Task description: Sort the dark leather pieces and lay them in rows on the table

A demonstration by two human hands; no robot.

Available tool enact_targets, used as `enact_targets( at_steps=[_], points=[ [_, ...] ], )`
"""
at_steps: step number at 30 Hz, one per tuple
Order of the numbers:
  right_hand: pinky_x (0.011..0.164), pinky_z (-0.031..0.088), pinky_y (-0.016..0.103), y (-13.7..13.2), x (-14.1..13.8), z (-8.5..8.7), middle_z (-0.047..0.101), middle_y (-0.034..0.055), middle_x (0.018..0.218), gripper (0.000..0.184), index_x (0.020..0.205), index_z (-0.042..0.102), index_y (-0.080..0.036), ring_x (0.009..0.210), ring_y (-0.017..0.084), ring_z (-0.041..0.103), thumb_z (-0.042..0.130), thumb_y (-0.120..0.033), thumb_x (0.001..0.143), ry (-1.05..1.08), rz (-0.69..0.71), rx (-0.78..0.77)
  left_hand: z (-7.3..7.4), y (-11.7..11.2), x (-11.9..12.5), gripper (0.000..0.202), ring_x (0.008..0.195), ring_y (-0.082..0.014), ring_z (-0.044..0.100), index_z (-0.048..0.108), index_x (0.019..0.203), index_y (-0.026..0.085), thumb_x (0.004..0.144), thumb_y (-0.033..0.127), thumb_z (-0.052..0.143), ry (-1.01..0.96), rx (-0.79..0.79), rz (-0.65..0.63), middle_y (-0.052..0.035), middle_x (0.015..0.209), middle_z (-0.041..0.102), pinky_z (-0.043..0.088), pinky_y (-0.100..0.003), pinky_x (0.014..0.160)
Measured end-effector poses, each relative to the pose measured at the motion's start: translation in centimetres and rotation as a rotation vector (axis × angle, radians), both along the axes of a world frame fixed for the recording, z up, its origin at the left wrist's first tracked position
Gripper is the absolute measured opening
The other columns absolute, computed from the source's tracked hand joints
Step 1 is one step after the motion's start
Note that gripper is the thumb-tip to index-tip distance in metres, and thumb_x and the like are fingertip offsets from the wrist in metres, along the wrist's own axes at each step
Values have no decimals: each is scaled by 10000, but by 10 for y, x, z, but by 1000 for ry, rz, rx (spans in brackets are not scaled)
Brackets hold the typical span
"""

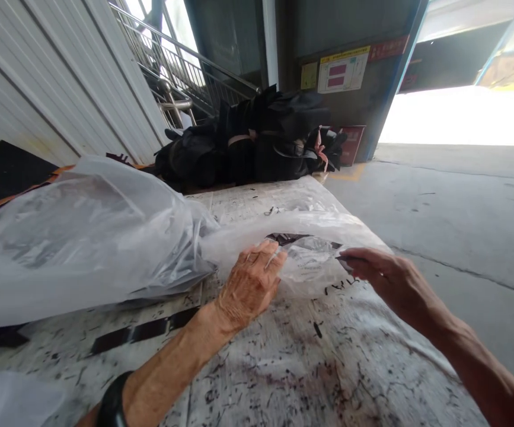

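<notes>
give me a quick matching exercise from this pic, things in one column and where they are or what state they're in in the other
Things
1. left hand
2. right hand
3. black bundle
4. translucent plastic bag

States
a. puffed up across the left side of the ink-spotted paper
b. tied with a pink strap, lying beyond the paper
c. palm down on the plastic, with a black wristband on its arm
d. fingertips at the plastic's right end

Pairs
1-c
2-d
3-b
4-a
</notes>
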State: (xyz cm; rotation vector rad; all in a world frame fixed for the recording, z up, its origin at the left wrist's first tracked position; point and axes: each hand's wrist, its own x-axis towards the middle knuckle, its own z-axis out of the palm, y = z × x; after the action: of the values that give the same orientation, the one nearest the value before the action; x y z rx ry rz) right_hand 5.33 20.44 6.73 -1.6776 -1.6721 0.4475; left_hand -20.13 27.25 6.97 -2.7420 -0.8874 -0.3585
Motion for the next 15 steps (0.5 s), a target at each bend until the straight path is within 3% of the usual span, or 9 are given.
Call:
enact_targets(
  at_steps=[3,6,8,12,15],
  points=[
    [506,452,252,-18,-18,-3,686,28,663,324,965,663,-174,488,130,570,519,-445,860,363,116,-185,9,-19,-17,354,1261,-276,441,544,1204,127,852,146,506,-96,5,-56,-135,1314,543,347,-461,1053],
    [408,402,196,-31,-44,-6,677,30,644,334,867,635,-159,400,75,502,557,-482,837,644,307,-365,18,-43,-34,266,1190,-271,505,599,1106,128,859,135,501,-292,-76,-90,-125,1188,628,381,-462,1008],
    [386,371,163,-38,-61,-7,656,16,616,339,799,619,-156,391,53,493,582,-491,823,735,390,-449,21,-62,-41,219,1082,-242,570,618,1055,135,868,184,515,-435,-277,-38,-107,1086,668,427,-417,948],
    [358,318,137,-46,-95,-9,625,-2,582,354,806,627,-143,365,31,465,605,-496,810,763,453,-576,19,-96,-48,261,772,-159,616,614,1025,165,853,355,563,-703,-946,198,-43,869,682,485,-278,686],
    [377,338,144,-48,-115,-14,607,-1,601,363,796,645,-128,393,34,469,592,-487,823,711,530,-626,9,-112,-51,154,610,-106,546,594,869,153,830,302,582,-891,-1233,276,14,669,605,433,-218,571]
  ],
)
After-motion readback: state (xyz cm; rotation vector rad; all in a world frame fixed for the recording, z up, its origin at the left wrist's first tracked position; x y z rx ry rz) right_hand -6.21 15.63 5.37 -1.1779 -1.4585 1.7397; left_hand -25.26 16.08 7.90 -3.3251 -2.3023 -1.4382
